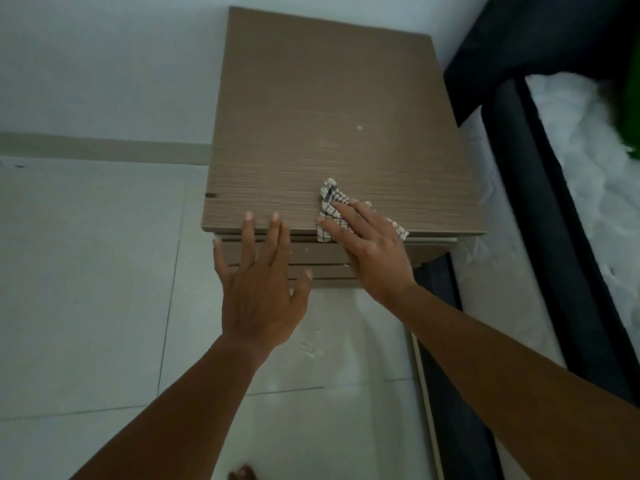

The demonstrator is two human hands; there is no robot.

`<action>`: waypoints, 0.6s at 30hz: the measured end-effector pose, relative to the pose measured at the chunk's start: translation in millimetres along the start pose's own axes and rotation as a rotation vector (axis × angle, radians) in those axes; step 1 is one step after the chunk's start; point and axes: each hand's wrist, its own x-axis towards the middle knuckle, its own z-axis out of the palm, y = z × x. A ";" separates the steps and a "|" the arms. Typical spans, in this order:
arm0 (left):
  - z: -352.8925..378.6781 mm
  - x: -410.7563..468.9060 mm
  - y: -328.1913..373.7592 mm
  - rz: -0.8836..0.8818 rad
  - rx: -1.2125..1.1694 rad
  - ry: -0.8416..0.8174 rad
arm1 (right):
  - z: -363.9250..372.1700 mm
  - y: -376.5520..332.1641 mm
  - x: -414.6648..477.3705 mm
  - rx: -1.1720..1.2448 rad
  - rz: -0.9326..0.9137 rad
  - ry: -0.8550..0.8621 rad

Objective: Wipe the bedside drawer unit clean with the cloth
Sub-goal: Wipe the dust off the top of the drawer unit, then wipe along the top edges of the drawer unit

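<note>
The bedside drawer unit (329, 109) is a brown wood-grain cabinet against the white wall, seen from above. A small white speck lies near the middle of its top. A checked black-and-white cloth (328, 199) lies at the top's front edge, right of centre. My right hand (372, 247) presses flat on the cloth, fingers pointing up-left, covering most of it. My left hand (259, 278) hovers in front of the unit with fingers spread; its fingertips reach the front edge of the top and it holds nothing. Drawer fronts show just below the top, partly hidden by both hands.
A bed with a dark frame (526, 174) and white bedding (595, 161) stands close on the right of the unit. Something green (628, 109) lies at the right edge. Pale floor tiles (86, 289) stretch to the left and front. A beige skirting (104, 148) runs along the wall.
</note>
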 end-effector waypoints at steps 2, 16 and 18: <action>11.6 1.4 18.5 0.033 0.029 0.014 | -0.5 19.0 -14.9 -0.025 0.048 0.043; 55.3 29.7 124.8 0.152 0.021 0.142 | -13.0 107.8 -83.5 -0.008 0.503 0.422; 66.3 33.2 122.3 0.174 0.017 0.199 | -5.5 114.1 -84.2 0.037 0.538 0.500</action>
